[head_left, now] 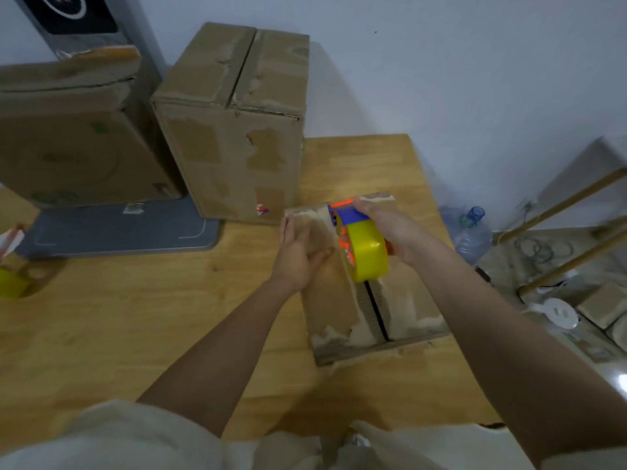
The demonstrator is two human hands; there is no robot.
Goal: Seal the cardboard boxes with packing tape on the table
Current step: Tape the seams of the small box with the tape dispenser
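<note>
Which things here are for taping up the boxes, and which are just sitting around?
For the job: the small box, the tape dispenser gripped by the right hand, the left hand pressing on the box, the tall box, the table.

Just lying about: the water bottle, the grey tray.

Dim, bluish indoor light, soft shadows, slight overall blur — wide-angle bending at the edges

brown box (339, 300); yellow tape roll (368, 256); blue-orange dispenser (347, 213); light wood table (135, 317); grey tray (118, 228)
</note>
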